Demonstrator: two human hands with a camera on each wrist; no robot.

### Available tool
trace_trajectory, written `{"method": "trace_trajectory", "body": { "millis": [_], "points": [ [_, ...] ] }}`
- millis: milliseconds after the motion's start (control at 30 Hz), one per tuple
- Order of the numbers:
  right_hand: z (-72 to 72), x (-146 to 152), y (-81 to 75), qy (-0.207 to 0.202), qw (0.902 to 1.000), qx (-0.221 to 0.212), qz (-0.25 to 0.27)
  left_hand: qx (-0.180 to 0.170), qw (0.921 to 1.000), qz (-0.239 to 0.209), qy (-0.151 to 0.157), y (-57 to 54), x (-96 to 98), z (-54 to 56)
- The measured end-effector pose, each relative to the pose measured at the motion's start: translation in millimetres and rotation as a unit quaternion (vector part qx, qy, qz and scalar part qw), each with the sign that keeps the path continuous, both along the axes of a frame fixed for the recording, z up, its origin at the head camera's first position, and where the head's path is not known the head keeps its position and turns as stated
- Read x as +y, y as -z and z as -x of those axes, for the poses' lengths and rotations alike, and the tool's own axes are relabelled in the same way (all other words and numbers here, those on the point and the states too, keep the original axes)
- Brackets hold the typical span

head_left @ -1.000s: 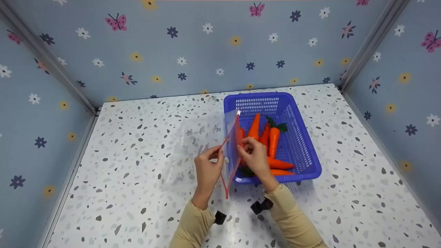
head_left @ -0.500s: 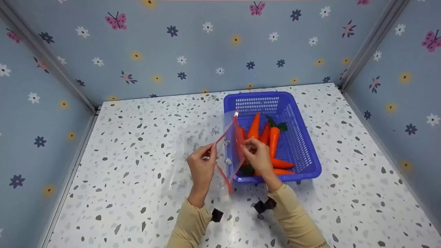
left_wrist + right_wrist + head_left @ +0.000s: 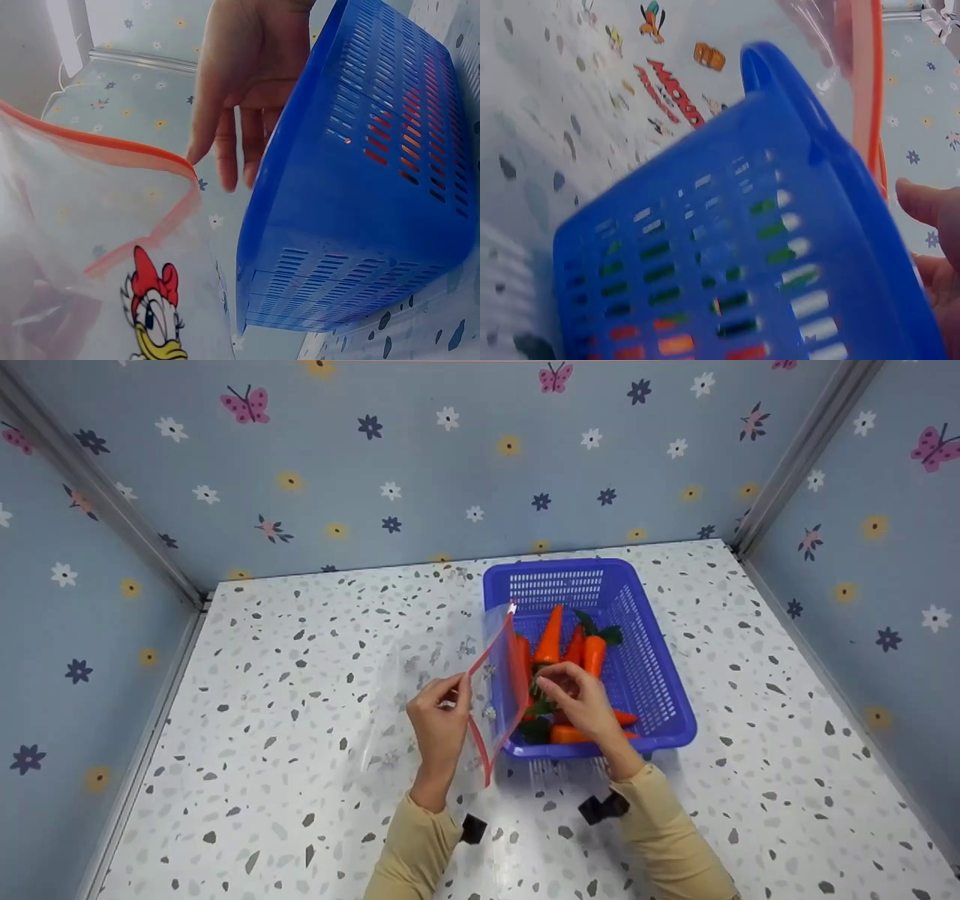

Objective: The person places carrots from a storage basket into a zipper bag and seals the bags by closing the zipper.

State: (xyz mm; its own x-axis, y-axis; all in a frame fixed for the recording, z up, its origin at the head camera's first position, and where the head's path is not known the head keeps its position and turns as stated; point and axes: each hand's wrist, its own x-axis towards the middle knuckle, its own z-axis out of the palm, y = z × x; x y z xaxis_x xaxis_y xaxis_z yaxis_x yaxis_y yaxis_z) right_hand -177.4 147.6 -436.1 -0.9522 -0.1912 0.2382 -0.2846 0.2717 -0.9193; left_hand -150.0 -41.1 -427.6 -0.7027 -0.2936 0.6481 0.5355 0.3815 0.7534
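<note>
My left hand [image 3: 439, 716] pinches the near side of a clear zip bag [image 3: 489, 690] with a red-edged mouth, its thumb and forefinger at the red strip. The bag's mouth gapes, and cartoon figures are printed on its plastic. Close to the bag's other edge, my right hand [image 3: 581, 701] hovers over a blue plastic basket [image 3: 652, 690] with nothing between thumb and fingers; in the left wrist view the right hand's fingers [image 3: 227, 154] hang loosely. Several orange carrots [image 3: 551, 634] with green tops lie in the basket, some partly hidden beneath the right hand.
The basket stands on a speckled white table [image 3: 262, 720], its left rim overlapped by the bag. Flowered blue panels [image 3: 420, 457] rise at the back and both sides. Black wrist mounts [image 3: 604, 808] sit by the sleeves.
My right hand has let go of the bag's edge and shifted right over the carrots. My left hand moved slightly left with its edge, widening the mouth, then stayed there.
</note>
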Motion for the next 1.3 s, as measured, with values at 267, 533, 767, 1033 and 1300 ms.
{"method": "trace_trajectory", "body": {
  "millis": [267,533,767,1033,1300],
  "points": [
    [-1.7,25.9,2.1,0.017,0.997,-0.016,-0.074,-0.003,1.0,0.006,-0.007,0.6,-0.6,0.0],
    [16.1,61.0,27.3,-0.019,0.9894,-0.068,-0.127,0.002,1.0,0.0,-0.003,0.2,-0.4,0.0],
    [31.3,86.1,42.0,-0.076,0.9736,-0.121,-0.177,0.002,1.0,0.001,-0.004,1.7,-0.6,0.3],
    [37.4,96.7,48.3,-0.12,0.9549,-0.163,-0.217,0.001,0.9999,0.003,-0.01,-0.3,-0.5,-0.6],
    [40.9,97.3,49.6,-0.128,0.9298,-0.222,-0.264,-0.004,1.0,0.0,-0.004,1.8,-2.1,-0.5]
  ]
}}
